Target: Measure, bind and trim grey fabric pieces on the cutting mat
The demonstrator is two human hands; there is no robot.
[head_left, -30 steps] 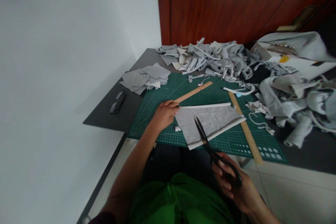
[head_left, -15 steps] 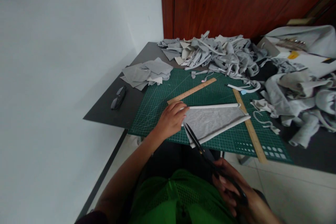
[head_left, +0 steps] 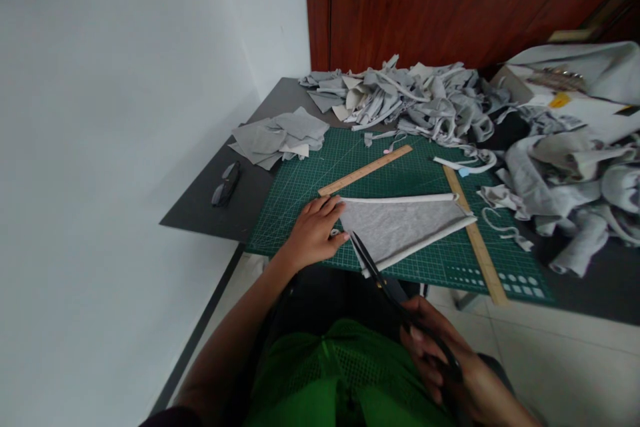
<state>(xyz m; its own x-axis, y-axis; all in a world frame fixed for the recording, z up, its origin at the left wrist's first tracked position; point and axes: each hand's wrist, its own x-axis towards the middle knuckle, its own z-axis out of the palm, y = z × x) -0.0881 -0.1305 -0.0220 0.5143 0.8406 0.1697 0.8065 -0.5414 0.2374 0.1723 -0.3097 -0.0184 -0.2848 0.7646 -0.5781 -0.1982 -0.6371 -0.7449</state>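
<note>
A grey piece of fabric [head_left: 400, 223] with pale rolled edges along its two long sides lies on the green cutting mat [head_left: 295, 213]. My left hand [head_left: 315, 233] rests flat at the fabric's left end, fingers stretched out and the thumb apart. A small white curl [head_left: 335, 232] shows between thumb and forefinger. My right hand [head_left: 433, 347] is wrapped round the handles of black scissors [head_left: 375, 271]. Their blades point up and left, the tips at the fabric's left edge. Whether the blades have fabric between them is hard to tell.
Two wooden rulers [head_left: 367, 170] lie on the mat, one partly under the fabric. Eyeglasses [head_left: 227, 185] and stacked grey pieces [head_left: 280, 135] are at left. A heap of scraps [head_left: 415, 100] lies behind, with more fabric [head_left: 555, 180] and a white box [head_left: 575, 110] at right.
My left hand has slid a little left, its fingers and thumb spreading apart and uncovering the fabric's corner. The scissors have stayed nearly in place, with a slight shift of my right hand.
</note>
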